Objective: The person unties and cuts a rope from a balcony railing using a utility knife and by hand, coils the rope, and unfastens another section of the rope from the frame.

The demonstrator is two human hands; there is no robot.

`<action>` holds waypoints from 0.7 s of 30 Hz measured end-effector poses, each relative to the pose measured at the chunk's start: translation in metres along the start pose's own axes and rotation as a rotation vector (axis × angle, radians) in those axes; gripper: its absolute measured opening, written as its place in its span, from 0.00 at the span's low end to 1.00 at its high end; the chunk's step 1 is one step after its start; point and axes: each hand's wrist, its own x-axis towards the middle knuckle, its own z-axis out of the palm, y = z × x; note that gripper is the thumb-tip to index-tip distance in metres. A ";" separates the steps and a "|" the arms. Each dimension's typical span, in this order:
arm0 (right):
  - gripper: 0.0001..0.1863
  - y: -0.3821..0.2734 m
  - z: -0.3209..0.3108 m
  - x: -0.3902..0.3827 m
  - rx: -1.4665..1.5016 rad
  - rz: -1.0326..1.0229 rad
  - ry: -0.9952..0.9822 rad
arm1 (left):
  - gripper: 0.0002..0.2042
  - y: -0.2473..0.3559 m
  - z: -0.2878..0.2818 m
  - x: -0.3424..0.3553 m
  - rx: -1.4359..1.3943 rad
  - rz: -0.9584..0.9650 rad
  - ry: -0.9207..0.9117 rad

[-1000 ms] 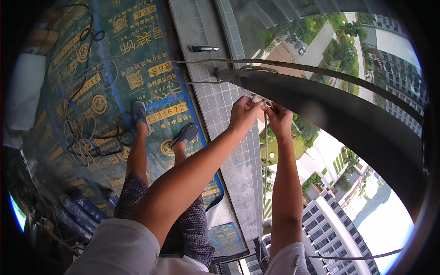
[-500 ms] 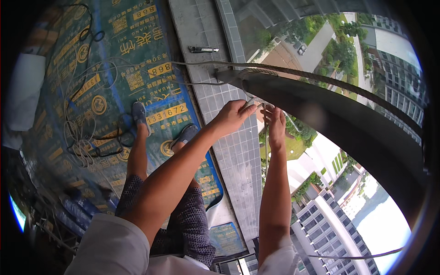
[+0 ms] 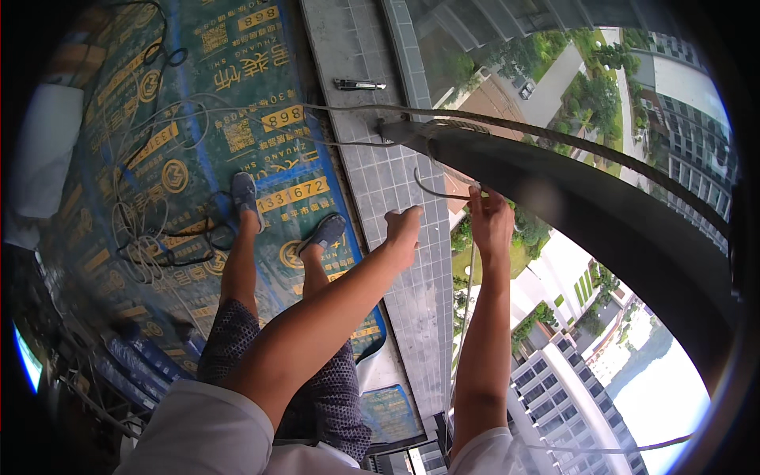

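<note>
My right hand (image 3: pixel 492 224) is pinched on a thin grey rope (image 3: pixel 443 193). The rope's free end curls to the left of the fingers, and a length (image 3: pixel 469 289) hangs down beside the forearm. My left hand (image 3: pixel 404 235) is apart from the rope, over the tiled ledge, with thumb and a finger spread and nothing visible between them. Just beyond the right hand, a dark beam (image 3: pixel 570 194) slants out from the ledge. Rope is wound around its near end (image 3: pixel 457 125), and a thicker rope (image 3: pixel 590 146) runs along its far side.
A utility knife (image 3: pixel 360 84) lies on the grey ledge (image 3: pixel 404 309). Tangled cords (image 3: pixel 142 245) and a black cord (image 3: pixel 162 59) lie on the green printed floor sheet (image 3: pixel 229 150) by my feet. Beyond the ledge is a deep drop to gardens and buildings (image 3: pixel 566 372).
My left hand has come off the rope and drawn back toward me. My right hand has shifted slightly nearer and right, keeping the rope, whose loose end now sticks out.
</note>
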 end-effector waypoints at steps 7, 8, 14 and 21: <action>0.13 -0.050 0.022 -0.050 -0.826 -0.591 0.062 | 0.08 0.073 0.020 -0.018 -0.361 0.207 -0.633; 0.13 -0.045 0.016 -0.047 -0.831 -0.589 0.066 | 0.08 0.080 0.014 -0.024 -0.376 0.060 -0.552; 0.33 0.020 -0.004 0.034 -0.800 -0.821 0.289 | 0.15 0.163 -0.095 -0.004 0.680 0.498 -0.366; 0.22 0.073 0.049 -0.013 0.466 -0.028 0.072 | 0.25 0.190 -0.127 0.011 1.298 1.140 0.212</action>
